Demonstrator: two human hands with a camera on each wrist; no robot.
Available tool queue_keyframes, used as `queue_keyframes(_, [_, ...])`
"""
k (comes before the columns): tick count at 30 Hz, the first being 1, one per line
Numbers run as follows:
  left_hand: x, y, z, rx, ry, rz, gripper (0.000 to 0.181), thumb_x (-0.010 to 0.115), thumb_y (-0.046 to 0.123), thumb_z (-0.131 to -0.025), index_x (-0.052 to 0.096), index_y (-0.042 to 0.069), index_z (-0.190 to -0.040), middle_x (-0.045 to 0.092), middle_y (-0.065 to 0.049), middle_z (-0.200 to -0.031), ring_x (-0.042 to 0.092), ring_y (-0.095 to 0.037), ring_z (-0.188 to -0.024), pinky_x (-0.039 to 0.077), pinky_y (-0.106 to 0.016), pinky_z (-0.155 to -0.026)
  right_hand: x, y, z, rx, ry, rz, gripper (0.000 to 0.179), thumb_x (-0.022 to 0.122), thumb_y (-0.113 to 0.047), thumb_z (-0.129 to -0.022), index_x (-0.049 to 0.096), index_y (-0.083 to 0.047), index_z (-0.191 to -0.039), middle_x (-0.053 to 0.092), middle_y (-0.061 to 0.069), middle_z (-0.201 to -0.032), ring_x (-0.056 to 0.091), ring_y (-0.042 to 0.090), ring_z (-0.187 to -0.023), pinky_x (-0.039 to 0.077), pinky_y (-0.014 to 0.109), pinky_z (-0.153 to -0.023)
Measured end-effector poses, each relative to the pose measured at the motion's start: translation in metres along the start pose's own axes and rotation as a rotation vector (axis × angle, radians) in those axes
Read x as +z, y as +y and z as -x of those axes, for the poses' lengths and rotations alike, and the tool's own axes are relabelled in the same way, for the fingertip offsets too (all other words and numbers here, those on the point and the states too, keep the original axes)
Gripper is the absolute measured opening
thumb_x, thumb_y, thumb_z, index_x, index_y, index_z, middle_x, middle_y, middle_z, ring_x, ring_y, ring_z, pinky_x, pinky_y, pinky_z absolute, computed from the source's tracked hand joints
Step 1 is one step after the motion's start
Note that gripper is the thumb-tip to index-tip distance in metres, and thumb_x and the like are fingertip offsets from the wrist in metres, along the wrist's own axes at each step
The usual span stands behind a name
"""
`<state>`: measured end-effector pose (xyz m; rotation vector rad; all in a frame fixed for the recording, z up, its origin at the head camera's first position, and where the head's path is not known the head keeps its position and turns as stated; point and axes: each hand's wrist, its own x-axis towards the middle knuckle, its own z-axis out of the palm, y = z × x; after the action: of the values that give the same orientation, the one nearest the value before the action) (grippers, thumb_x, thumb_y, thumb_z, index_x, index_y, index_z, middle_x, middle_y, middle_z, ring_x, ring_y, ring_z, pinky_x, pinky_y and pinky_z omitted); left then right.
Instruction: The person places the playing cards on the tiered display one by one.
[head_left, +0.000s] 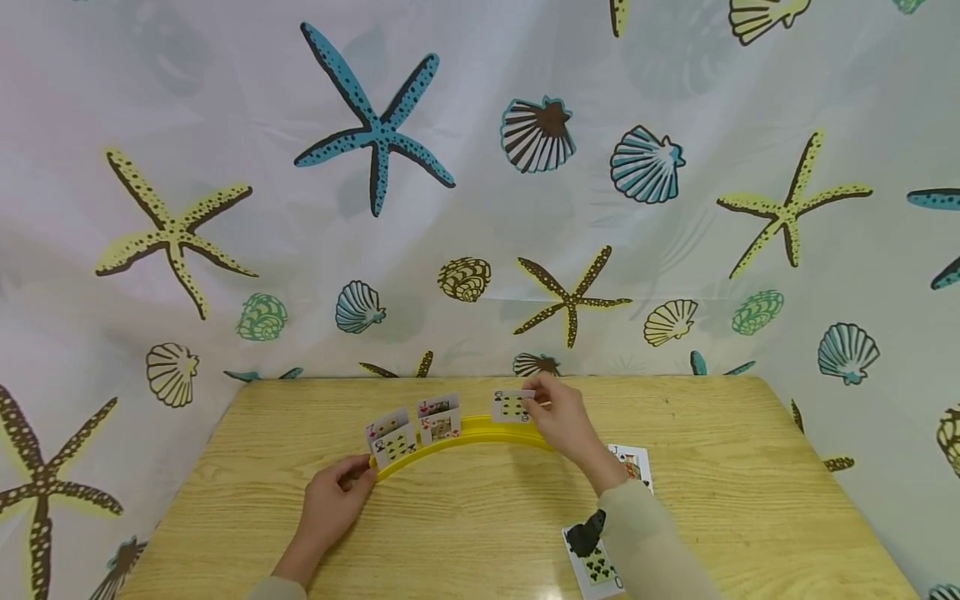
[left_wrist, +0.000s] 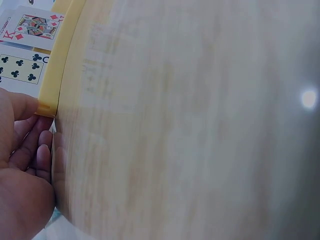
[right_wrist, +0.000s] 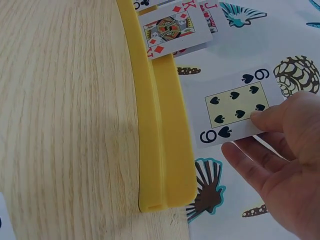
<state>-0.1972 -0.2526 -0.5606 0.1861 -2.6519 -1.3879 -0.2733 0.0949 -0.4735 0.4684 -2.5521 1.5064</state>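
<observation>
A curved yellow card holder (head_left: 480, 431) lies on the wooden table. My left hand (head_left: 335, 502) grips its left end between thumb and fingers. Near that end stand a clubs card (head_left: 393, 447) and, behind it, a red seven (head_left: 385, 423). Farther along, a king of diamonds (right_wrist: 170, 29) leans in the holder with a red jack (right_wrist: 209, 16) behind it. My right hand (head_left: 558, 417) pinches a six of spades (right_wrist: 234, 106) by one edge, face toward me, just beyond the right half of the holder.
On the table to the right, a jack (head_left: 633, 463) lies face up, partly behind my right forearm. Nearer me is another clubs card (head_left: 597, 571), overlapped by a black object (head_left: 587, 536) at my right wrist. A curtain (head_left: 465, 217) printed with starfish and shells hangs behind the table.
</observation>
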Motion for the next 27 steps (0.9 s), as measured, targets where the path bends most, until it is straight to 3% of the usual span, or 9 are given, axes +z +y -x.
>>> queue_keyframes(27, [0.000, 0.000, 0.000, -0.006, 0.002, 0.021, 0.028, 0.070, 0.014, -0.102, 0.075, 0.002, -0.127, 0.078, -0.014, -0.113, 0.064, -0.006, -0.088, 0.052, -0.018, -0.075, 0.024, -0.007, -0.012, -0.072, -0.072, 0.035, 0.008, 0.062, 0.000, -0.104, 0.065, -0.003, -0.110, 0.071, 0.012, -0.107, 0.068, 0.025, -0.100, 0.062, 0.040, -0.088])
